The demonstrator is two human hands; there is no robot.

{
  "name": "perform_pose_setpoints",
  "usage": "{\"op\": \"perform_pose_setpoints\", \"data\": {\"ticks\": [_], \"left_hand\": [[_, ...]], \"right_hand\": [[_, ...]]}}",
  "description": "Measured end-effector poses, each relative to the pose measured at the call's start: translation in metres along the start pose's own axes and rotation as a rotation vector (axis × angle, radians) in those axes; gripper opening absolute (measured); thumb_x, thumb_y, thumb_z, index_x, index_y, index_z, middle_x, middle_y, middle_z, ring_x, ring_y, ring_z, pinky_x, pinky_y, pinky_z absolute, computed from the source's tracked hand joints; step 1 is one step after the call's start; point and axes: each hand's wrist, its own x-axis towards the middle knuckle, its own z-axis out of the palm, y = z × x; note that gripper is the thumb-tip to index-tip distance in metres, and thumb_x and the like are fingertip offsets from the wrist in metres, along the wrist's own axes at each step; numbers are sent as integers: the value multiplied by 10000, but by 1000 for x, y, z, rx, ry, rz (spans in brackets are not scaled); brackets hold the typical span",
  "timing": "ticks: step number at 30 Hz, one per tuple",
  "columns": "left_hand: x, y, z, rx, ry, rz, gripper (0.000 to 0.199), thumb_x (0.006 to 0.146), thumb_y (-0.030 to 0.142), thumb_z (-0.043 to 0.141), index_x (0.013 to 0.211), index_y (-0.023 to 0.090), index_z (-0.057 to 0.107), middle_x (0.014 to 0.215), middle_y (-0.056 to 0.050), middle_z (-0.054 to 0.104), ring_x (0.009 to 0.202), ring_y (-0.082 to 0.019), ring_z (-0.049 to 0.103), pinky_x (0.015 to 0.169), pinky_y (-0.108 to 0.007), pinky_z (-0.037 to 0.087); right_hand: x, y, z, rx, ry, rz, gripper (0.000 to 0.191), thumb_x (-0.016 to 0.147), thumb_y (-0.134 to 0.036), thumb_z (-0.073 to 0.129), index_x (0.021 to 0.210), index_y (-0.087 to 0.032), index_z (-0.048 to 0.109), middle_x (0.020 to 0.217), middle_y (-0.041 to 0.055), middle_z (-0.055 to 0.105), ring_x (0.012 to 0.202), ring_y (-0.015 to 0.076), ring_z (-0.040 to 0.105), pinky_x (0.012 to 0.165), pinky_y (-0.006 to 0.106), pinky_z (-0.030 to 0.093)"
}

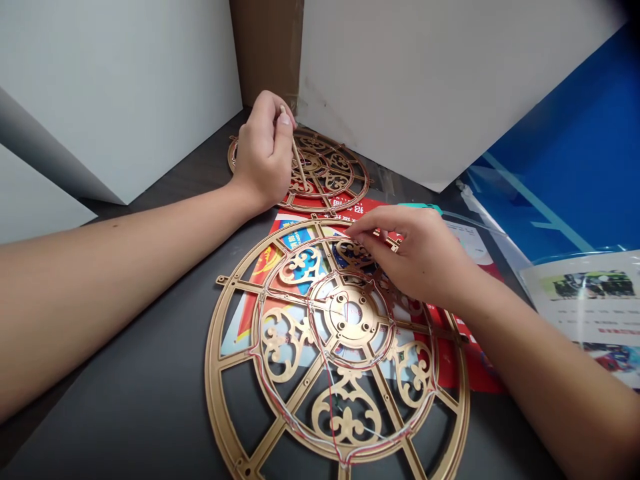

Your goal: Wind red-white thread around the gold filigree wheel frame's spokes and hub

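A thin wooden stick slants down from my left hand, which is closed around its upper part. Its lower end is over the farther gold openwork wheel. My right hand is closed in a pinch at the far rim of the nearer gold openwork wheel; what its fingertips hold, if anything, I cannot make out. Thin red and white wires run along the nearer wheel's inner rings, between spokes and scroll-shaped ornaments. My right hand covers part of that wheel.
A red printed sheet lies partly under both wheels on the dark table. White panels stand at the back and left. On the right are a blue surface and a printed page.
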Motion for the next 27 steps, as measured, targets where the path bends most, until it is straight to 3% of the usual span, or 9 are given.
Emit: {"op": "perform_pose_setpoints", "data": {"ticks": [7, 10, 12, 16, 22, 27], "left_hand": [[-1, 5, 2, 3, 8, -21, 725, 1006, 1008, 402, 931, 301, 542, 741, 5, 489, 634, -202, 533, 648, -412, 422], [0, 5, 3, 9, 15, -23, 718, 1007, 1002, 406, 926, 303, 546, 722, 6, 470, 646, -211, 536, 648, -417, 425], [0, 4, 3, 15, 18, -19, 717, 1009, 999, 407, 918, 302, 547, 713, 8, 454, 662, -218, 543, 659, -421, 437], [-1, 2, 2, 17, 7, -1, 711, 1020, 990, 411, 921, 302, 561, 724, 3, 461, 684, -226, 551, 671, -423, 453], [-3, 0, 1, 15, -15, 14, 667, 1103, 879, 437, 982, 249, 616, 794, 2, 567, 704, -169, 546, 696, -346, 493], [-1, 1, 2, 13, -11, -1, 700, 1026, 985, 405, 919, 309, 558, 734, -3, 474, 661, -219, 526, 657, -426, 427]], "right_hand": [[-1, -6, 5, 63, 37, 13, 240, 1086, -180, 629, 1225, -198, 823, 810, 6, 778, 696, 176, 655, 706, 343, 526], [-1, -9, 5, 74, 25, -57, 375, 1023, -73, 623, 1338, -202, 780, 1118, 73, 832, 964, 211, 744, 882, 372, 589], [-3, -11, 4, 81, -45, -117, 414, 954, 5, 589, 1221, -211, 820, 1226, 95, 814, 1094, 226, 752, 942, 377, 598], [-6, -18, 6, 98, -215, -151, 372, 912, 32, 553, 906, -191, 850, 949, 58, 788, 907, 199, 732, 835, 336, 590], [-9, -21, 11, 111, -236, -165, 386, 941, 15, 543, 936, -170, 883, 950, 70, 810, 908, 200, 731, 855, 343, 587], [-9, -21, 13, 136, -241, -149, 399, 906, 19, 544, 974, -174, 886, 955, 72, 811, 924, 210, 730, 859, 349, 586]]}}
